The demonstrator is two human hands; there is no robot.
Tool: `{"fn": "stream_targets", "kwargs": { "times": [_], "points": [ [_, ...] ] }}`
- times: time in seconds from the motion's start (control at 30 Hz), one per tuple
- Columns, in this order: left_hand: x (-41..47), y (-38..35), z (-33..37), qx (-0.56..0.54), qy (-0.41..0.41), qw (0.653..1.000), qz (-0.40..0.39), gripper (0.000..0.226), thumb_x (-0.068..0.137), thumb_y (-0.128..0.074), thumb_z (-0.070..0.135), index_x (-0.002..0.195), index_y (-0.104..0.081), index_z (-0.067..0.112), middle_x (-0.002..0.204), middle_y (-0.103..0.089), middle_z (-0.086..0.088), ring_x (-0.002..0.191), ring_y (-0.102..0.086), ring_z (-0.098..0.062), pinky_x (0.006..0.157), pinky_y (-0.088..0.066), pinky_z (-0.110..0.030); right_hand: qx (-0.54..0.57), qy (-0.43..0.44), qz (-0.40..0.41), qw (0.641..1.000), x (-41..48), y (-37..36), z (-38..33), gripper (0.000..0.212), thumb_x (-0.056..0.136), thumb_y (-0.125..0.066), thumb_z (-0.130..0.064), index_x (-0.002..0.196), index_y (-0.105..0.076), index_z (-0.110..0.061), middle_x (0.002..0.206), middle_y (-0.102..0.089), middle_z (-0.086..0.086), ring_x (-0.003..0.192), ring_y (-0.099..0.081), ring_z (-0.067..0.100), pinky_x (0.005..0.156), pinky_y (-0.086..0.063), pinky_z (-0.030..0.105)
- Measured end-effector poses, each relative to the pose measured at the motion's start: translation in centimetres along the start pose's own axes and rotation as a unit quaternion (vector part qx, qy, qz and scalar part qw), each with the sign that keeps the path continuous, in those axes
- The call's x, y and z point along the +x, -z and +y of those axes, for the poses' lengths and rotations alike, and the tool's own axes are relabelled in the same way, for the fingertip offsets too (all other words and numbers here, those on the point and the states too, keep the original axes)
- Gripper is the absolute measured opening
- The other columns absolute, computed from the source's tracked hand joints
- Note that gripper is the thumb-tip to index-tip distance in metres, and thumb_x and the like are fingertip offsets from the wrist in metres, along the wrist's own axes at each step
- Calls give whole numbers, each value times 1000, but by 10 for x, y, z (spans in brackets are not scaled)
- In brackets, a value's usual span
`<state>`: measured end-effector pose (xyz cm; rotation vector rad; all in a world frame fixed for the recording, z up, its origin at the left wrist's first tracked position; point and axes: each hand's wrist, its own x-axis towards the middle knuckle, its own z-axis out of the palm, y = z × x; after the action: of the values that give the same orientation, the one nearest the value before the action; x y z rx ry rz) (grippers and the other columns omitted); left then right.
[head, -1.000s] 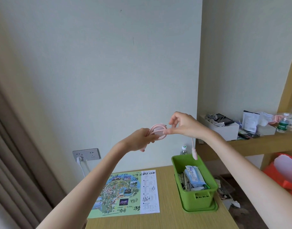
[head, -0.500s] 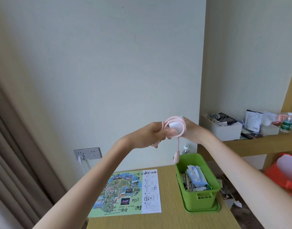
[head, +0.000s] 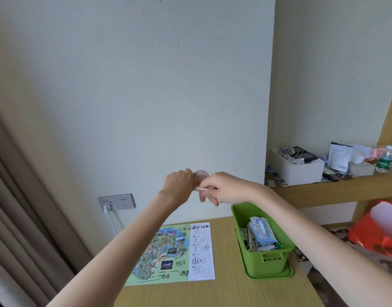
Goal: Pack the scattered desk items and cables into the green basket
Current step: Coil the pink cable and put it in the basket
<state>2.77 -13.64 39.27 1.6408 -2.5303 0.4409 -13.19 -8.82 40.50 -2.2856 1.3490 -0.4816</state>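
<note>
Both my hands are raised in front of the wall, above the desk. My left hand (head: 179,182) grips a coiled pink cable (head: 201,173); only the top of the coil shows behind the fingers. My right hand (head: 224,189) touches it from the right and pinches the cable's pink end between the fingers. The green basket (head: 266,260) stands on the desk below and right of my hands. It holds a blue-and-white packet (head: 261,231) and several cables and small items.
A printed map sheet (head: 177,251) lies flat on the wooden desk (head: 224,291), left of the basket. A wall socket (head: 116,201) has a white plug in it. A shelf (head: 334,187) to the right carries a white box, packets and a bottle. An orange bag (head: 376,231) sits below it.
The dangling pink plug end has been drawn up into my right hand. Both hands have closed around the coil and lowered slightly toward the desk.
</note>
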Motion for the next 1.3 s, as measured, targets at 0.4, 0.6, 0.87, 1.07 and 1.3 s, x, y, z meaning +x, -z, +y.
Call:
{"fn": "stream_targets", "kwargs": {
  "times": [0.4, 0.6, 0.87, 1.07, 1.3],
  "points": [
    [-12, 4, 24, -494, -90, 853, -140, 61, 101, -17, 51, 50, -43, 32, 45, -42, 12, 42, -31, -4, 43, -28, -16, 234, 22, 88, 968, -1, 53, 51, 11, 91, -66, -15, 91, -74, -8, 65, -65, -2, 59, -56, 3, 55, -43, 12],
    [0, 12, 33, -595, -116, 787, -114, 48, 102, -21, 29, 58, -38, 29, 56, -35, 6, 51, -26, -11, 49, -27, -26, 330, -52, 98, 937, -2, 26, 86, 19, 91, -62, -6, 107, -69, 3, 97, -65, 23, 85, -57, 23, 72, -48, 27],
    [31, -19, 42, -575, -116, 803, -108, 28, 106, -26, 21, 88, -44, 9, 68, -39, -12, 47, -33, -4, 48, -32, -11, 430, -92, 68, 896, -1, -24, 123, 54, 98, -53, -16, 47, -63, -25, 84, -61, 9, 76, -57, 21, 81, -52, 34],
    [69, -89, 71, -498, -45, 863, -75, 24, 104, -33, 32, 89, -35, 12, 76, -48, 7, 63, -44, -5, 60, -36, -20, 546, -154, 117, 815, 8, -52, 163, 23, 96, -50, -1, 85, -70, 2, 80, -68, 13, 79, -66, 24, 88, -55, 39],
    [100, -156, 107, -211, -156, 962, 72, 11, 97, -41, 16, 104, -45, 8, 98, -50, -6, 82, -38, -21, 74, -43, -35, 748, -194, 162, 613, 18, -58, 222, 12, 89, -45, 6, 87, -56, 0, 69, -56, 17, 73, -63, 22, 95, -53, 42]
  ]
}}
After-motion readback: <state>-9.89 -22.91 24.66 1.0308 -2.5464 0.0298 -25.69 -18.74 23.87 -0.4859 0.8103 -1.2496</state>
